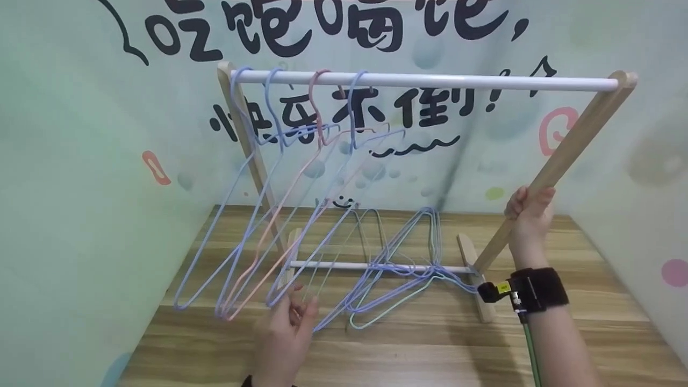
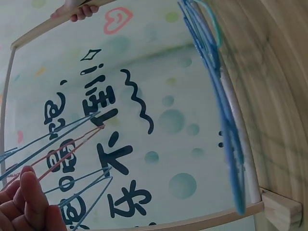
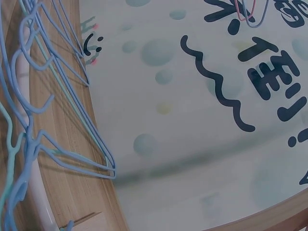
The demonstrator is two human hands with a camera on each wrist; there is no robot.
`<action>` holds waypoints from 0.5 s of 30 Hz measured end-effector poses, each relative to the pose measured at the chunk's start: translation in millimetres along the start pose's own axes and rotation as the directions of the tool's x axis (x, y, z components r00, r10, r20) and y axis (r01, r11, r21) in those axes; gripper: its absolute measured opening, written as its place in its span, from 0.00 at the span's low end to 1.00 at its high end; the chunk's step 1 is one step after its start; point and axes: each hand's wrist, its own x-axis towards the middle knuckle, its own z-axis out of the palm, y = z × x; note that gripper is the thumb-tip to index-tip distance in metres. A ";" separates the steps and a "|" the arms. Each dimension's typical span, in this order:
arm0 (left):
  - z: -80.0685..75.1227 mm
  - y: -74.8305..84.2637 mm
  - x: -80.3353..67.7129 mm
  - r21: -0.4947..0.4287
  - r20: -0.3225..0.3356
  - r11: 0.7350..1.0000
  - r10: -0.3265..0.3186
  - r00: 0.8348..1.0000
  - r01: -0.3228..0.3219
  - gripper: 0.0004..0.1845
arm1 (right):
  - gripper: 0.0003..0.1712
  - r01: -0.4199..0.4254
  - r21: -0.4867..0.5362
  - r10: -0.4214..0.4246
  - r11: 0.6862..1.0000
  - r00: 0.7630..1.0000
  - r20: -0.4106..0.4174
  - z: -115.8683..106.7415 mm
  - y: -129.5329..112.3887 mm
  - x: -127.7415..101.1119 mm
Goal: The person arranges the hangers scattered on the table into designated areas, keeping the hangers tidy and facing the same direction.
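**Hangers on a small wooden rack, one hand at the frame, one at the hangers**

While the right hand (image 1: 529, 208) curls its fingers around the slanted wooden leg (image 1: 564, 156) of the rack on its right side, the head view shows the left hand (image 1: 287, 328) low at the front, its fingers raised and only loosely bent at the bottom ends of the hanging hangers; whether they pinch a wire or merely touch it cannot be told. Four wire hangers hook over the white top rail (image 1: 430, 81): three blue hangers (image 1: 236, 215) and one pink hanger (image 1: 279, 215), all swung forward toward the camera. A heap of blue hangers (image 1: 398, 269) with a pale green hanger (image 1: 392, 306) lies across the white lower rail (image 1: 333, 264) and onto the wooden table (image 1: 430, 349). A black wrist strap (image 1: 540, 290) sits on the right forearm. Behind stands a pale green wall with black lettering (image 1: 333, 27).

Seen from the left wrist, the fingertips (image 2: 29, 192) of the left hand show at the lower left corner, just beside the blue and pink wires that run up to the right; no closed hold is visible. The heap of blue hangers hangs along the lower rail at the right, and the right hand grips the frame at the top left.

From the right wrist, the hand itself is out of view. The heaped blue hangers and the green one lie at the left over the table edge and the lower rail, with the lettered wall filling the rest.
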 end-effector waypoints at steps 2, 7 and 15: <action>2.6 -0.6 -3.5 0.056 0.061 0.998 -0.043 0.997 0.039 0.18 | 0.37 0.001 0.000 -0.001 1.000 1.000 0.003 -0.2 -0.5 0.3; 11.7 -6.7 -9.3 0.197 0.201 0.973 -0.164 0.966 0.124 0.22 | 0.35 -0.013 0.019 0.013 1.000 1.000 0.009 -0.3 -0.3 -0.7; 23.1 -20.2 -17.0 0.234 0.322 0.940 -0.316 0.892 0.249 0.32 | 0.34 -0.012 0.010 0.012 1.000 1.000 0.004 -1.0 1.6 -1.3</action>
